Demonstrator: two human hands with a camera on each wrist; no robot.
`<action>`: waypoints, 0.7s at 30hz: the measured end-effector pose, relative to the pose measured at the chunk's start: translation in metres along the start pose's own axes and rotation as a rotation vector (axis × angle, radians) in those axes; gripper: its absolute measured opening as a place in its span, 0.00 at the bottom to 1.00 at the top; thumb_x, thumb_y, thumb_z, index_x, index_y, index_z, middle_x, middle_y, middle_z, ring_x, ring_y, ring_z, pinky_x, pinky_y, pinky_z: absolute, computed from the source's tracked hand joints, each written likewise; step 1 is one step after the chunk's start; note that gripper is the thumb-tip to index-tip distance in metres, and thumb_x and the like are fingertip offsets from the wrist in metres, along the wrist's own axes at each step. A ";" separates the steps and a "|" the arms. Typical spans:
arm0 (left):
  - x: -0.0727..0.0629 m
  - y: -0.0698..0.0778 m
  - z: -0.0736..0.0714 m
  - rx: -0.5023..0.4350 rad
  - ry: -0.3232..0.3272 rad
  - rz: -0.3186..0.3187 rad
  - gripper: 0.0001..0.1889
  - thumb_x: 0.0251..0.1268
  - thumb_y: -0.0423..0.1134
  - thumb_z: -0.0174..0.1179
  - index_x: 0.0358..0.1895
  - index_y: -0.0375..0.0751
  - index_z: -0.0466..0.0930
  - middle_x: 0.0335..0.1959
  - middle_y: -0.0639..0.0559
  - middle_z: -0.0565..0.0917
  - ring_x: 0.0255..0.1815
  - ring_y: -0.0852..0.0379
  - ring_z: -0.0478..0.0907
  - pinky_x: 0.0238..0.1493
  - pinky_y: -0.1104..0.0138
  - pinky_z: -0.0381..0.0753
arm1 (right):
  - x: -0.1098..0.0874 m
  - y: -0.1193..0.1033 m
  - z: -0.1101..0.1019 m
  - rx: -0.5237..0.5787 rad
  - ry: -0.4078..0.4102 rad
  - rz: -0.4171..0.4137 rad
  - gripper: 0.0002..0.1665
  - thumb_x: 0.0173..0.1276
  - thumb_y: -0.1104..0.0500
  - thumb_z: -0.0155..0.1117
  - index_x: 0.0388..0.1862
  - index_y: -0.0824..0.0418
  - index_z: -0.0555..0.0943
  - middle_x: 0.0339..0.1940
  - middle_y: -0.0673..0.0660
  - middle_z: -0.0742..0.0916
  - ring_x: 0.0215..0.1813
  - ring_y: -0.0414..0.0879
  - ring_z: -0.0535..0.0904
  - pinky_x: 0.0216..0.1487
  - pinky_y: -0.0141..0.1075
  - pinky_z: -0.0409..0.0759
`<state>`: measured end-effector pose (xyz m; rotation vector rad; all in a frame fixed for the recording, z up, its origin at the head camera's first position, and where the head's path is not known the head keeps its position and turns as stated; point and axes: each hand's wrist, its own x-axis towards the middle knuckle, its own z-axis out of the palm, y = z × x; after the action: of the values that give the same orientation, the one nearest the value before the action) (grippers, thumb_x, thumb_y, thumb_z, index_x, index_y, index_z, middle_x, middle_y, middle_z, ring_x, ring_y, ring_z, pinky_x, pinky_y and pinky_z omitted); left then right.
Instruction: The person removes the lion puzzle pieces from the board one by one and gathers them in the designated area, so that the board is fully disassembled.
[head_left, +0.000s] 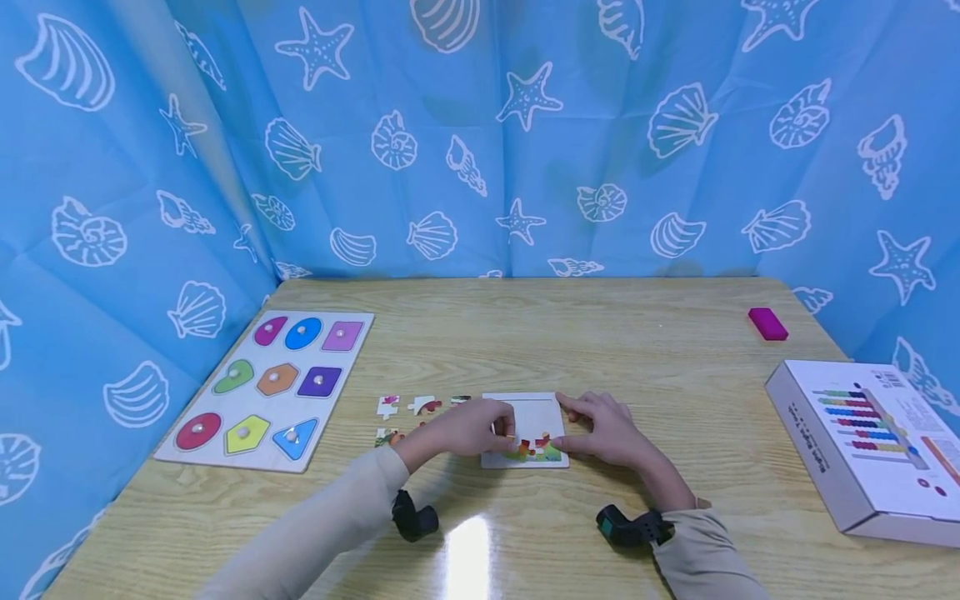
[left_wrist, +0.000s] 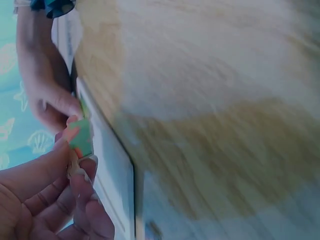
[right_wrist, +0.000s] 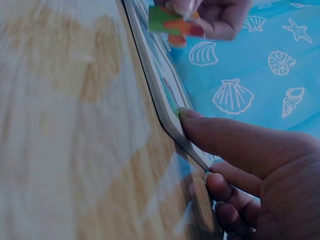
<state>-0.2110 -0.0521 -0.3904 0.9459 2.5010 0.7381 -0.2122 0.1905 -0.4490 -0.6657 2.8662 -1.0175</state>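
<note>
A small light wooden puzzle tray (head_left: 536, 412) lies flat on the table, with a few joined jigsaw pieces (head_left: 551, 451) along its near side. Over its left part, my left hand (head_left: 471, 427) pinches a green and orange jigsaw piece (left_wrist: 81, 137) between thumb and fingers. That piece (right_wrist: 162, 21) appears raised above the tray in the right wrist view. At the tray's right side is my right hand (head_left: 606, 432), its thumb pressing the rim and its index finger touching near the far corner. Several loose jigsaw pieces (head_left: 387, 407) lie left of the tray, partly hidden by my left hand.
A shape board with knobbed pieces (head_left: 281, 410) lies at the left of the wooden table (head_left: 585, 333). On the right stands a white toy box (head_left: 847, 442), with a magenta block (head_left: 768, 324) behind it. A blue shell-print curtain (head_left: 480, 150) hangs behind the table.
</note>
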 end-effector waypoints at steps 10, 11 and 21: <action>-0.046 -0.029 -0.021 -0.135 0.050 -0.069 0.06 0.61 0.33 0.63 0.30 0.39 0.75 0.21 0.56 0.76 0.20 0.61 0.71 0.24 0.70 0.71 | 0.000 0.001 0.001 0.030 -0.009 -0.029 0.43 0.55 0.45 0.72 0.64 0.67 0.72 0.33 0.45 0.73 0.39 0.46 0.62 0.41 0.43 0.55; -0.050 -0.033 -0.023 -0.142 0.055 -0.081 0.06 0.61 0.32 0.64 0.31 0.39 0.75 0.21 0.56 0.76 0.20 0.61 0.71 0.24 0.69 0.71 | 0.000 0.001 0.001 0.034 -0.007 -0.031 0.43 0.55 0.45 0.72 0.64 0.67 0.72 0.33 0.45 0.73 0.39 0.46 0.62 0.41 0.43 0.55; -0.086 -0.052 -0.027 -0.186 0.048 -0.130 0.05 0.60 0.32 0.65 0.33 0.36 0.76 0.23 0.55 0.77 0.24 0.62 0.72 0.28 0.68 0.72 | -0.002 0.000 -0.003 0.055 -0.002 -0.053 0.42 0.56 0.47 0.72 0.64 0.67 0.72 0.33 0.45 0.74 0.38 0.45 0.62 0.42 0.45 0.55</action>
<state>-0.1892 -0.1541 -0.3871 0.7016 2.4548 0.9415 -0.2113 0.1931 -0.4473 -0.7411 2.8215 -1.0975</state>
